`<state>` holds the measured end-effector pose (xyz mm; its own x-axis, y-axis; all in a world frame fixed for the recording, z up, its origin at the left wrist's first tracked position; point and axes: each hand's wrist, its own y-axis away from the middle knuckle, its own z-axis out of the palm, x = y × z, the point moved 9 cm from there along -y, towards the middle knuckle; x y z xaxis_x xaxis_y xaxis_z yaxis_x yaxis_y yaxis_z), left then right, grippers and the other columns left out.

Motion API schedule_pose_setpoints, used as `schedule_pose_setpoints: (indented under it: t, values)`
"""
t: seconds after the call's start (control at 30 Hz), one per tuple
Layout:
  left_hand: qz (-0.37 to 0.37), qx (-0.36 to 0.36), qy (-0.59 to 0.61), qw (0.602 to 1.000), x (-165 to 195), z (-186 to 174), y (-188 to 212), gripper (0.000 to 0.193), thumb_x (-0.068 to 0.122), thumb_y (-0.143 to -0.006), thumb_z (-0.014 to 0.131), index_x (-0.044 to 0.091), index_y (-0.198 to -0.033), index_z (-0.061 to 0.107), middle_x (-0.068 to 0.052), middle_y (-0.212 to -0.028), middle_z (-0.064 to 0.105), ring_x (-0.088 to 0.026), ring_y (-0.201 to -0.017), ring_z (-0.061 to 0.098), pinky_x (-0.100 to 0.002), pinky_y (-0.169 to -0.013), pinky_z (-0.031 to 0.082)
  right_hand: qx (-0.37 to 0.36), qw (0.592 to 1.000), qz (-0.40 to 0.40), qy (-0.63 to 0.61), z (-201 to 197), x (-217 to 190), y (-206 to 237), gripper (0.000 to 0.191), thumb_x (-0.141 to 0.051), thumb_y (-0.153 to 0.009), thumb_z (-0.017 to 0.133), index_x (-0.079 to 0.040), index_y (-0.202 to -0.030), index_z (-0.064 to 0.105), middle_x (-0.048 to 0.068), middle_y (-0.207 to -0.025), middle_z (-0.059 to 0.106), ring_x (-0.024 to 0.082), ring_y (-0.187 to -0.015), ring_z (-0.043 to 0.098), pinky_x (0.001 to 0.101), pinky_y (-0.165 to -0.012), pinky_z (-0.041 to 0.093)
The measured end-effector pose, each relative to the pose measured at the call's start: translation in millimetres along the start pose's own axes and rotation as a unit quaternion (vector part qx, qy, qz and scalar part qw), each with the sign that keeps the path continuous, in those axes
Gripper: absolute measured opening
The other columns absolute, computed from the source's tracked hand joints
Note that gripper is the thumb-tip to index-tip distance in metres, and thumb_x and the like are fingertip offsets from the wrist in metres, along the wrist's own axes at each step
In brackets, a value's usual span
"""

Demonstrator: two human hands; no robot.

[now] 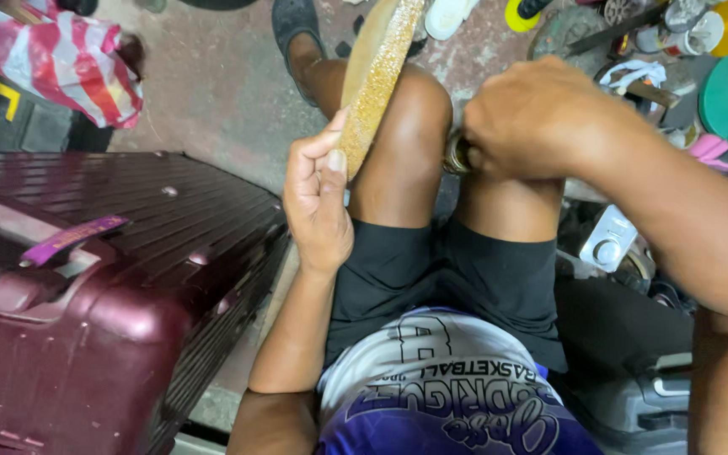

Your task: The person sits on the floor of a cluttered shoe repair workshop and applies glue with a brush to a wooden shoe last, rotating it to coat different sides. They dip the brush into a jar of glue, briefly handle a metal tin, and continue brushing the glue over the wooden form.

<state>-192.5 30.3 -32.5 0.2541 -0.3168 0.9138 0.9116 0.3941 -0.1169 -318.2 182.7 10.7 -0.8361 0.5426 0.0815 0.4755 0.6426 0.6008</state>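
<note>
The right hand [532,118] is curled into a fist at the knees, and most of what it grips is buried under the fingers; only a short, dark, ringed metal end [455,155] pokes out on the side toward the left knee, possibly the mouth of a small can or a tool's collar. The top of the gold glitter shoe sole [378,80] runs out of the picture, so its full shape is cut off. A blurred maroon hard-shell suitcase [86,278] fills the lower left corner, with a purple tag [73,238] on its handle.

The left hand [318,198] holds the glitter sole by its lower end, thumb pressed on the sparkly face and fingers wrapped behind, with the piece standing nearly upright against the left knee. The tan, smooth side faces left and the glitter edge faces the viewer. The right fist sits just beside the sole, across the knee from it, not touching it. A red and white striped plastic bag [69,59] lies on the concrete floor [221,93] at upper left, well apart from both hands.
</note>
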Motion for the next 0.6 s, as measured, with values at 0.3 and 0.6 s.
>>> schedule_pose_setpoints:
  t: [0.3, 0.6]
  values:
    - [0.085, -0.019, -0.121, 0.989, 35.2, 12.5, -0.9, 0.016, 0.011, -0.118, 0.045, 0.0, -0.128, 0.051, -0.024, -0.149, 0.056, -0.024, -0.141, 0.054, -0.036, -0.124, 0.04, 0.148, 0.91, -0.027, -0.386, 12.3, 83.6, 100.9, 0.026, -0.028, -0.087, 0.077, -0.018, -0.109, 0.086, 0.002, -0.077, 0.074, 0.014, -0.062, 0.069, 0.0286, -0.061, 0.058]
    - [0.073, -0.039, -0.038, 0.996, 30.1, 39.7, 3.4, 0.023, 0.013, -0.117, 0.044, -0.002, -0.133, 0.051, -0.024, -0.151, 0.053, -0.022, -0.137, 0.055, -0.035, -0.121, 0.042, 0.471, 0.665, 0.04, -0.578, 58.5, 29.8, 171.7, 0.028, -0.026, -0.106, 0.074, 0.0, -0.117, 0.074, 0.008, -0.094, 0.072, 0.009, -0.073, 0.064, 0.0204, -0.069, 0.05]
